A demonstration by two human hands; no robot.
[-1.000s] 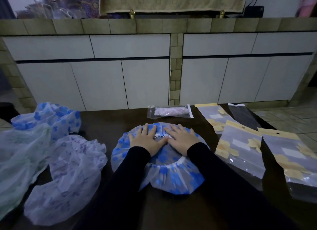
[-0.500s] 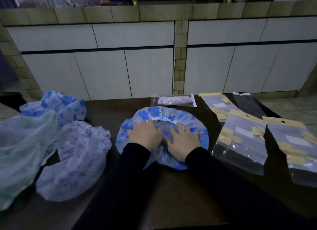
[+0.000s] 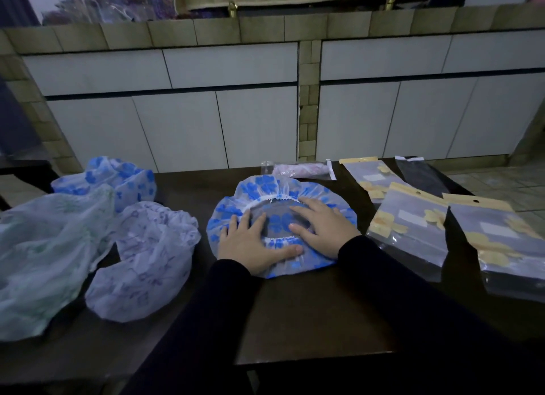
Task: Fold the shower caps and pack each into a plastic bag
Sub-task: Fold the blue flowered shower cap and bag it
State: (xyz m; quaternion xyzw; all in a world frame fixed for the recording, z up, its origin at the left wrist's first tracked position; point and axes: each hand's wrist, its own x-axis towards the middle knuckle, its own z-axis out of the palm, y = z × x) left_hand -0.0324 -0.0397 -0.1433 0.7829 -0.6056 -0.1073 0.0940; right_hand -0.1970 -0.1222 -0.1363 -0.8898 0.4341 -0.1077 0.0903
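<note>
Blue-flowered shower cap (image 3: 259, 185) flat, round, elastic opening up; left hand (image 3: 253, 241), right hand (image 3: 321, 229) press, fingers straight.

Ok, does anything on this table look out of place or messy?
Nothing damaged or spilled. The three unfolded caps lie in a crumpled heap at the left, and the empty bags at the right overlap askew. Both hands press the blue-flowered cap flat.

Left hand (image 3: 253, 245), right hand (image 3: 322, 229): flat, fingers spread, palms down.
</note>
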